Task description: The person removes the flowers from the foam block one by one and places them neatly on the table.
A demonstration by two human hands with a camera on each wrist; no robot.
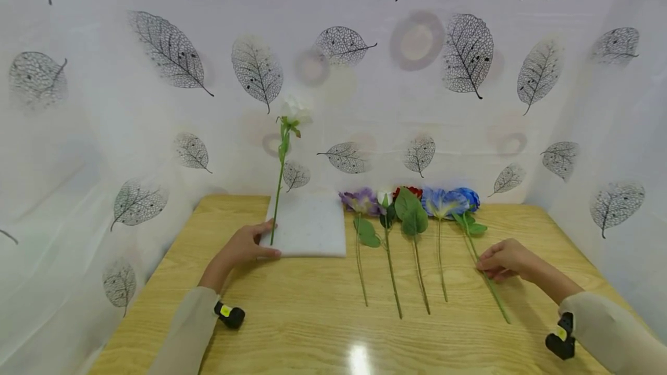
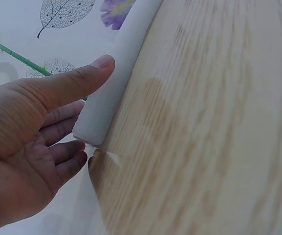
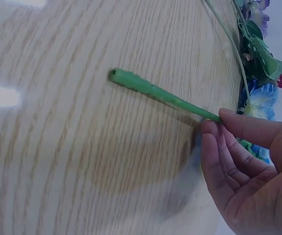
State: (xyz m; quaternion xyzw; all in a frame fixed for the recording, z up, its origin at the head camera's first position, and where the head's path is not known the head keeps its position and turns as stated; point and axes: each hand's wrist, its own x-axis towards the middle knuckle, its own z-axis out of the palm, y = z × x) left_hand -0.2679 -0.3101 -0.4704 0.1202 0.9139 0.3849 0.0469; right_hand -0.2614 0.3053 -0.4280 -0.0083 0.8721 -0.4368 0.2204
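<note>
A white foam board [image 1: 312, 230] lies on the table, and a white flower [image 1: 296, 111] stands upright from it near its left side. My left hand [image 1: 249, 245] holds the board's front left corner, the thumb along the front edge and the other fingers at the left side, close to the stem's foot. On the right, my right hand [image 1: 505, 259] pinches the green stem [image 3: 155, 93] of a dark blue flower [image 1: 469, 197] between thumb and fingertips. That stem slants over the wooden table, its cut end toward me. In the right wrist view, the blossom is partly hidden by the hand.
Between the hands several flowers lie in a row, stems toward me: purple [image 1: 359, 201], white bud [image 1: 384, 198], red [image 1: 408, 192] and light blue [image 1: 440, 202]. Leaf-printed curtains [image 1: 359, 97] surround the wooden table [image 1: 323, 311] at the back and sides.
</note>
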